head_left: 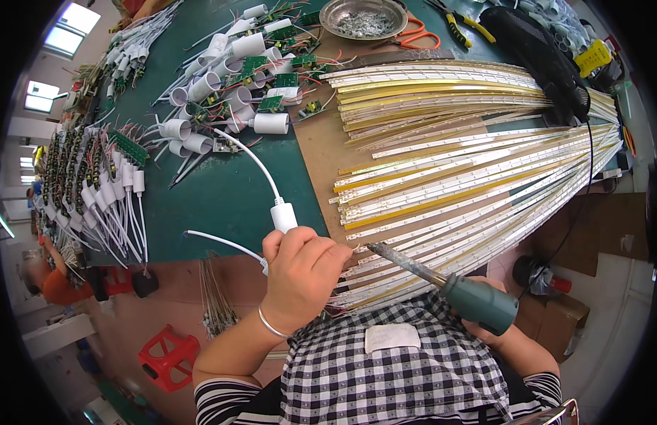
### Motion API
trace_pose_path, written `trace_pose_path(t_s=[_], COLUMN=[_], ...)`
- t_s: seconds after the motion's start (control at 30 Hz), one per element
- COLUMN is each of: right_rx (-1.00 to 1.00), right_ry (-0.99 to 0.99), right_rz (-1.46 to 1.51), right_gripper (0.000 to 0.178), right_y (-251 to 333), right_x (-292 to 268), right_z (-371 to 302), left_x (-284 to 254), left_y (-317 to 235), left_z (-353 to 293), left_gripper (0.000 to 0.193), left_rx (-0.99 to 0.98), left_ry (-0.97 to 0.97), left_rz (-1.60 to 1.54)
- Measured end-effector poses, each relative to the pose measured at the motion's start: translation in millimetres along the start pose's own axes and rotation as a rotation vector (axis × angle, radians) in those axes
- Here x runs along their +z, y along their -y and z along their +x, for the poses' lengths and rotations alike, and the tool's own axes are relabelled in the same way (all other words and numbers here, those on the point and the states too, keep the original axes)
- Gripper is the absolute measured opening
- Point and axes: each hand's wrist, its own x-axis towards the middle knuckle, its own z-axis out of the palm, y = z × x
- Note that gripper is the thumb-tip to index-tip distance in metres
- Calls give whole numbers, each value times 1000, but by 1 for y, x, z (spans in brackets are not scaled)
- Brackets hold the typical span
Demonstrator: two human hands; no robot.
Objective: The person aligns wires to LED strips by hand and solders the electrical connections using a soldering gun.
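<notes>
My left hand (297,276) is closed around a white plastic cylinder (283,215) that has a white cable (256,161) running from its far end. A second white cable (219,239) comes out at the left side of the same hand. Its fingertips pinch near the ends of the LED strips (406,244); whatever fine wire sits there is too small to make out. Wrapped round the green handle of a soldering iron (477,301), my right hand (495,334) is partly hidden by it. The iron's dark tip points left, close beside my left fingertips.
White cylinders with green circuit boards (233,85) are heaped at the far left. More wired housings (123,184) hang along the left edge. A metal bowl (362,20), orange scissors (420,35) and pliers (459,25) lie at the back. A red stool (169,358) stands on the floor.
</notes>
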Motion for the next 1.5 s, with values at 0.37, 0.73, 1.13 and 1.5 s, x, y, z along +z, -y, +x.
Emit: trace_pose_path(t_s=[0.37, 0.73, 1.13, 1.5], right_rx=[108, 186, 164, 149], right_ry=[36, 19, 2, 16], right_rz=[167, 262, 270, 211], right_gripper=[36, 37, 37, 37], right_y=[1, 5, 4, 4], right_x=[-2, -1, 0, 0], right_z=[2, 2, 2, 2], left_x=[1, 3, -4, 1], left_y=[-8, -8, -6, -6], left_z=[4, 5, 7, 10], left_gripper=[10, 12, 11, 10], left_rx=[-191, -197, -197, -199], left_ry=[122, 146, 155, 175], left_rz=[-70, -16, -118, -82])
